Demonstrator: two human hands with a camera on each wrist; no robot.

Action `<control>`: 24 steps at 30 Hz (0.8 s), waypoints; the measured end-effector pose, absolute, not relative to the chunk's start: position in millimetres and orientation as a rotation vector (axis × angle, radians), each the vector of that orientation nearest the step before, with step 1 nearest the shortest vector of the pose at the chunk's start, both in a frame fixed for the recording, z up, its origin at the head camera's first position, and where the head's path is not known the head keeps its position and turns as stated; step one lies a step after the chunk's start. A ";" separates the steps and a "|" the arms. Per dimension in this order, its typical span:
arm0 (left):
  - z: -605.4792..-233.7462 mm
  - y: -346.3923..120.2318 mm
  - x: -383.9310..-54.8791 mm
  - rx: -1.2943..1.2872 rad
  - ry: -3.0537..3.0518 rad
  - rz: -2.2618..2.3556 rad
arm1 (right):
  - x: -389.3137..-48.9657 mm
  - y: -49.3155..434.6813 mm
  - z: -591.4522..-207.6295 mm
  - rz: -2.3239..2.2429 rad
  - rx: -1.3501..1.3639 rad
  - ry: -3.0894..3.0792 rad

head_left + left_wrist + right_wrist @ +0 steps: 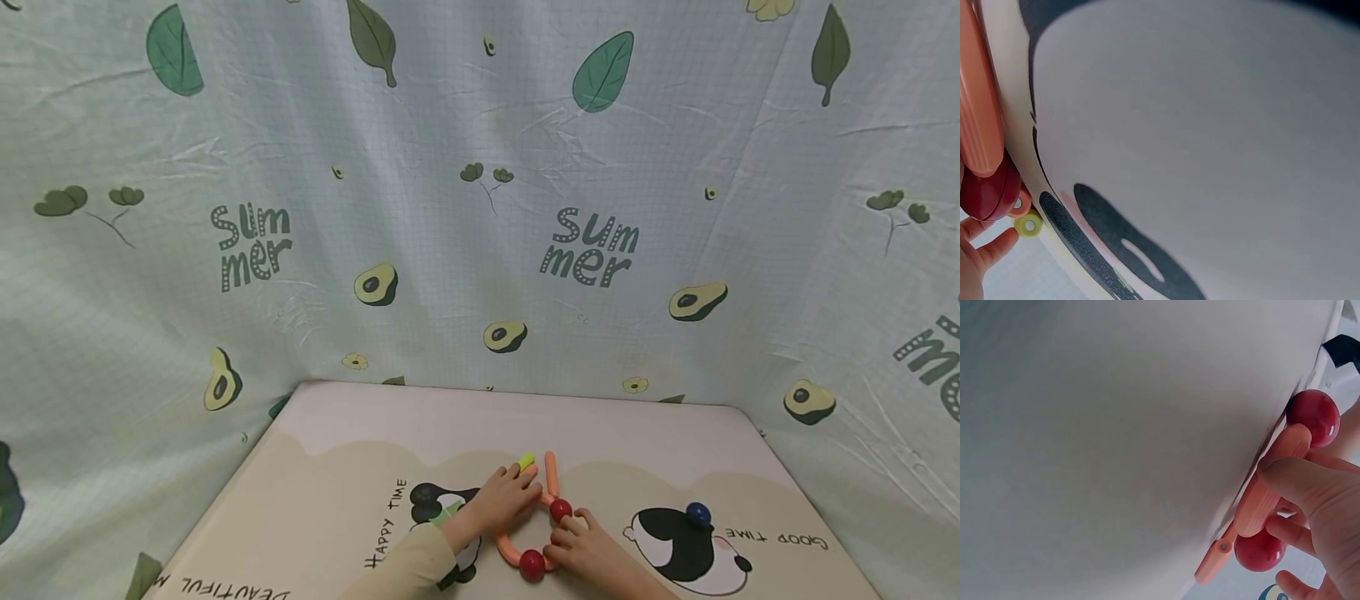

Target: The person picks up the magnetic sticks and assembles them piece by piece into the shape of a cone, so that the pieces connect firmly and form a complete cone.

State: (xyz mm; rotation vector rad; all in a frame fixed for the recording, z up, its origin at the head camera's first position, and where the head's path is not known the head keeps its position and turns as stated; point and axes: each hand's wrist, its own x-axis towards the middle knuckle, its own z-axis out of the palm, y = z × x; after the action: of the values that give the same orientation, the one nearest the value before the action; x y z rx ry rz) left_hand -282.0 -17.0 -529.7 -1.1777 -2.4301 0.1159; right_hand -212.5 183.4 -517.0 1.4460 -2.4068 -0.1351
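Orange sticks and two glossy red balls are joined into a loop on the table between the hands. The left hand (504,500) curls its fingers over an orange stick (531,471) on the loop's far left, with a yellow-green stick (527,460) just past the fingertips. In the right wrist view, the right hand (1322,512) grips a thick orange stick (1254,509) between an upper red ball (1314,415) and a lower red ball (1259,551). Another orange stick (552,473) points away from the loop. The left wrist view shows a red ball (988,190) under a large orange stick (975,94).
A dark blue ball (698,514) sits to the right of the right hand. The table (337,425) has a cartoon-printed cover with panda figures and lettering. A pale curtain (450,250) with leaf and avocado prints hangs behind and along both sides.
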 end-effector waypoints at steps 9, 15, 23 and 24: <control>-529.3 -16.0 -281.3 -1.181 -2.440 0.117 | -213.2 185.1 -519.5 -0.142 1.439 -2.358; -527.8 -15.4 -280.5 -1.188 -2.470 0.123 | -212.8 185.8 -518.4 -0.130 1.445 -2.375; -525.2 -14.4 -279.5 -1.203 -2.469 0.126 | -212.0 186.3 -515.7 -0.107 1.459 -2.429; -524.7 -14.3 -279.7 -1.207 -2.468 0.127 | -212.2 186.5 -515.8 -0.106 1.462 -2.438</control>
State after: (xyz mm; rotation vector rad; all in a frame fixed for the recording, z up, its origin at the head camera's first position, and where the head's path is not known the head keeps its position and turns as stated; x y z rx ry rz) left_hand -279.7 -14.3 -524.7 -1.2073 -2.4683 0.1271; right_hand -212.2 186.5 -515.8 1.4625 -2.4375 -0.1059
